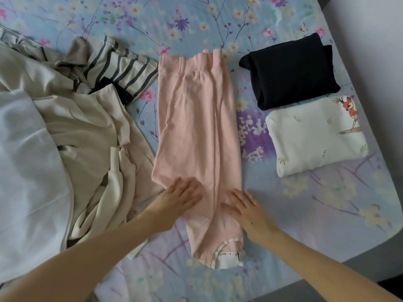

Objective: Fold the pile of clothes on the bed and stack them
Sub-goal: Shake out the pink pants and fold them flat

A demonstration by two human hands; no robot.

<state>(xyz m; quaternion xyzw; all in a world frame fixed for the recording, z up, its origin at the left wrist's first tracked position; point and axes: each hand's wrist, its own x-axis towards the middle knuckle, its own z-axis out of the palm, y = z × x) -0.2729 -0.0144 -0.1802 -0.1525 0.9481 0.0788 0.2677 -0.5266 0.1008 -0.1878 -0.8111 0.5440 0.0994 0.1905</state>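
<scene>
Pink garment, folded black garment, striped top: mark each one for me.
pink garment (196, 127), head view, middle of its flattened body.
folded black garment (290, 75), head view, centre of top face.
striped top (126, 66), head view, striped panel.

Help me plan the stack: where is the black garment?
Head view, right side of the bed: the black garment lies beyond the white fold, right of the pink top.

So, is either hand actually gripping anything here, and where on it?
Nothing is gripped. The left hand and right hand lie flat, fingers straight, on the near end of the pink garment.
</scene>
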